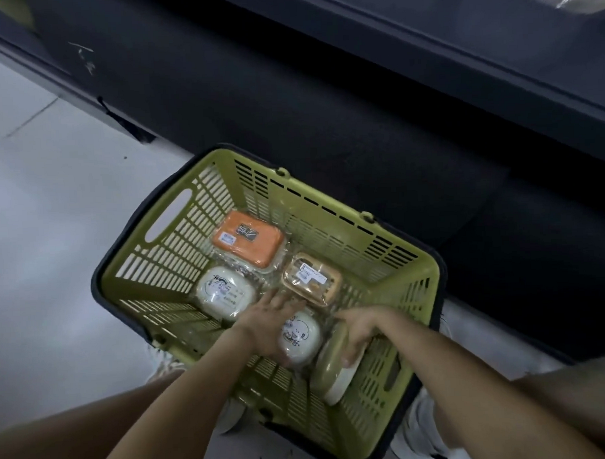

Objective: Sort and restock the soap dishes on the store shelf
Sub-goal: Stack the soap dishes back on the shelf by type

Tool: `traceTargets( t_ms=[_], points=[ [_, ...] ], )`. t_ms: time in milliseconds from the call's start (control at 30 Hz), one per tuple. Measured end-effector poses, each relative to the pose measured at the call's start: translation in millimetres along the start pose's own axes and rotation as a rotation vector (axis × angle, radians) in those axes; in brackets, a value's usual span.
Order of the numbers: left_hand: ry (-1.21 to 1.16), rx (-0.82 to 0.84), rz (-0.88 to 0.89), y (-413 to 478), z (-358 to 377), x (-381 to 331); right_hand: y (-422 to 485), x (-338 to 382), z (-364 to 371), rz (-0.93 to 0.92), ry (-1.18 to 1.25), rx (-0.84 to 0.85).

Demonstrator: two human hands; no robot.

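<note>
Two picks underway: my left hand (270, 328) spread against nearer white soap dish (301, 335), right hand (361, 327) gripping olive-lidded soap dish (330, 369); next, lift out.

Right hand (357, 330) around olive soap dish (328, 364) in basket (178, 240)

Contents by count. One yellow-green slatted basket (328, 228), with two cut-out grip slots, one in each end wall. Five wrapped soap dishes lie inside it, of four kinds: one orange soap dish (248, 243); one tan soap dish (311, 280); two white ones bearing a cartoon print, the far white dish (222, 294) and the near white dish (301, 335); and one olive-green soap dish (330, 364) with a white base. Two hands reach into the basket, the left hand (267, 328) and the right hand (359, 330). One dark shelf unit (324, 108) stands behind.
</note>
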State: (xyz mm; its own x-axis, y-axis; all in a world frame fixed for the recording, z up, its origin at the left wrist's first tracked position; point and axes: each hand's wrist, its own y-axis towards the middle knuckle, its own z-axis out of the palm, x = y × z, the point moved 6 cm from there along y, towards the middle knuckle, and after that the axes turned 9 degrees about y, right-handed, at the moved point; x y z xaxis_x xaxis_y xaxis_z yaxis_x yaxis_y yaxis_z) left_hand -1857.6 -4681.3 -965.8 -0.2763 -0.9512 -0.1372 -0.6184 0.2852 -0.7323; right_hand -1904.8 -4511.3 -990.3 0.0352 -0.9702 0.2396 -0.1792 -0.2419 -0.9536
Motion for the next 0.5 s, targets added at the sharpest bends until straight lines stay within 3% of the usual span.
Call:
traceTargets(
  t_ms=[133, 300, 500],
  points=[
    [0.003, -0.001, -0.008, 10.4, 4.0, 7.7, 0.7, -2.5, -0.7, -0.011, 0.007, 0.002],
    [-0.156, -0.094, -0.077, 3.9, -6.7, 14.9, -7.9, -0.5, -6.1, -0.042, -0.007, -0.034],
    [-0.171, -0.193, -0.117, -7.7, -17.3, 17.9, -49.0, 2.6, -23.6, -0.152, -0.032, -0.087]
  ],
)
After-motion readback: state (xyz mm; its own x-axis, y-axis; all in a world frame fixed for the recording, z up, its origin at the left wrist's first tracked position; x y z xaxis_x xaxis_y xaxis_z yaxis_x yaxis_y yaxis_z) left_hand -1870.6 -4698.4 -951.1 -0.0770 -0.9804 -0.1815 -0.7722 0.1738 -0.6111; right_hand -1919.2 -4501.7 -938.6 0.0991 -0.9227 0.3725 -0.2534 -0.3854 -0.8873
